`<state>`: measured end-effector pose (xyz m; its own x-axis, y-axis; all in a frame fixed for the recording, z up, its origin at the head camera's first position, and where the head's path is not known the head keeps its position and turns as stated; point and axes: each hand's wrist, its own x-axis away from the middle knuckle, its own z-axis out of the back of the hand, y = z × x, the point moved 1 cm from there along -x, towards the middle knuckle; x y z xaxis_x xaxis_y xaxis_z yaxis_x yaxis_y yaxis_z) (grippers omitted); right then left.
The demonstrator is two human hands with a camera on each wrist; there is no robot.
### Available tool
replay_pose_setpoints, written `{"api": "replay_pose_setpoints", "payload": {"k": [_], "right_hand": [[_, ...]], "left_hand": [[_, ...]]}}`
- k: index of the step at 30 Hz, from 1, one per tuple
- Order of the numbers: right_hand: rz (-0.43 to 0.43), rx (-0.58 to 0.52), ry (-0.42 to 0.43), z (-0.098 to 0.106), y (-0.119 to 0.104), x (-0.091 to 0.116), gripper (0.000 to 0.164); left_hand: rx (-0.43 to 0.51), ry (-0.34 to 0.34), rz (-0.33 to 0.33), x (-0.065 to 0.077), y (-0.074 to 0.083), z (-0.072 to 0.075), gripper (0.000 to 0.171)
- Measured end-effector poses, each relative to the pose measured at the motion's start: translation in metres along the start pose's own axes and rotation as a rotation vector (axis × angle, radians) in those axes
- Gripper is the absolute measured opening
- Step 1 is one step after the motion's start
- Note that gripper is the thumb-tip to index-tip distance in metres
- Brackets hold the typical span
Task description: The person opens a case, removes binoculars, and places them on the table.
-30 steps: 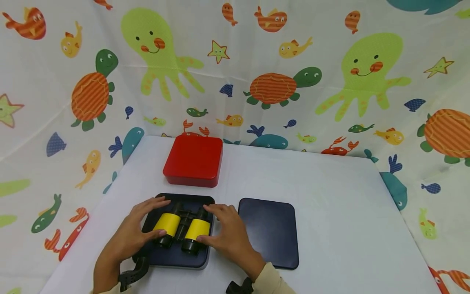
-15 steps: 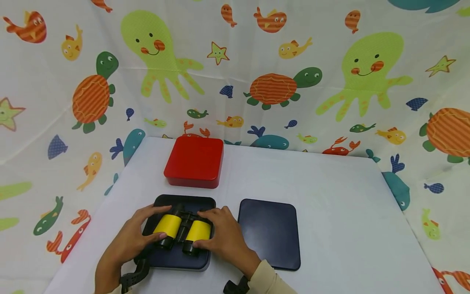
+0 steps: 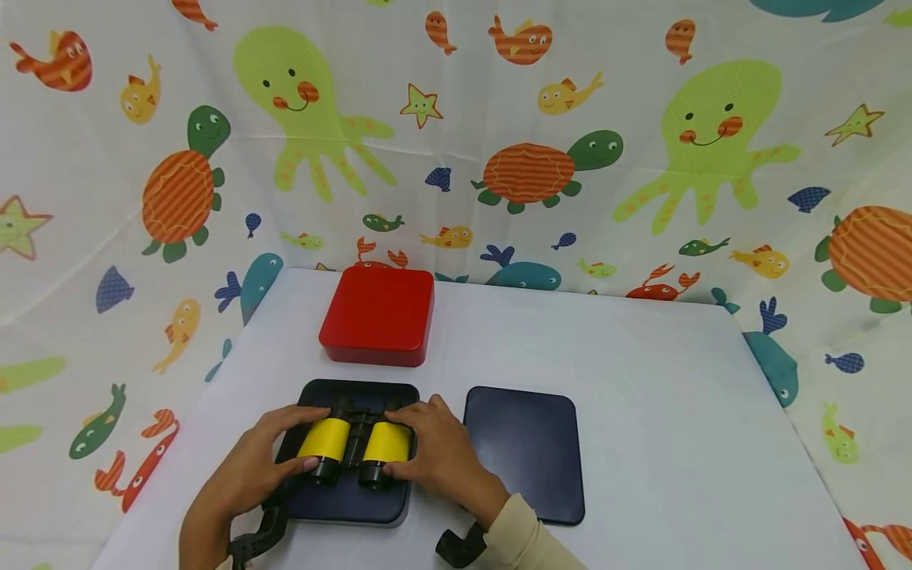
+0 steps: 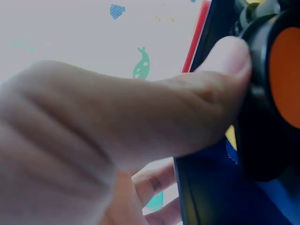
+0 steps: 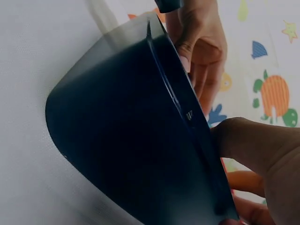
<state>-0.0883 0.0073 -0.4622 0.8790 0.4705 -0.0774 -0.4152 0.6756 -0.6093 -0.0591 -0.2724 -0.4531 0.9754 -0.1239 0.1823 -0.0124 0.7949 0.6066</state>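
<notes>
Yellow and black binoculars [image 3: 388,442] lie in a shallow dark blue tin [image 3: 342,505], their wide ends toward me. My left hand [image 3: 249,463] holds the left barrel, fingertips at its far end and thumb at the near rim. In the left wrist view the thumb [image 4: 187,110] touches the black rim beside an orange lens [image 4: 287,77]. Around the right barrel, my right hand [image 3: 445,455] grips the same way, index finger far, thumb near. The tin's side [image 5: 122,126] hides the binoculars in the right wrist view.
A matching dark blue lid [image 3: 527,451] lies flat right of the tin. Behind the tin sits a red box [image 3: 379,309]. The white tabletop [image 3: 663,412] extends to the right, and a printed sea-animal cloth [image 3: 427,79] hangs at the back.
My right fingertips have shifted from the tin's far right edge onto the barrel. The right barrel has turned slightly straighter. My left fingertips have come a little nearer.
</notes>
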Motion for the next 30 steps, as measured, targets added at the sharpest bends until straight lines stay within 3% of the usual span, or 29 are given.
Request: {"api": "replay_pose_setpoints", "payload": {"k": [10,22,27,30], "right_hand": [[0.047,0.107,-0.009,0.004,-0.002,-0.005,0.064],[0.075,0.153,-0.004,0.004,0.001,-0.009,0.067],[0.081,0.104,0.018,0.004,0.001,-0.007,0.067],[0.085,0.063,0.039,0.008,-0.001,-0.005,0.066]], "left_hand": [[-0.044,-0.028,-0.066,0.0,0.0,0.006,0.075],[-0.141,-0.005,-0.028,0.0,0.012,-0.001,0.089],[-0.141,-0.007,0.017,0.005,0.016,0.001,0.088],[-0.148,0.011,0.005,0.009,0.02,0.008,0.089]]}}
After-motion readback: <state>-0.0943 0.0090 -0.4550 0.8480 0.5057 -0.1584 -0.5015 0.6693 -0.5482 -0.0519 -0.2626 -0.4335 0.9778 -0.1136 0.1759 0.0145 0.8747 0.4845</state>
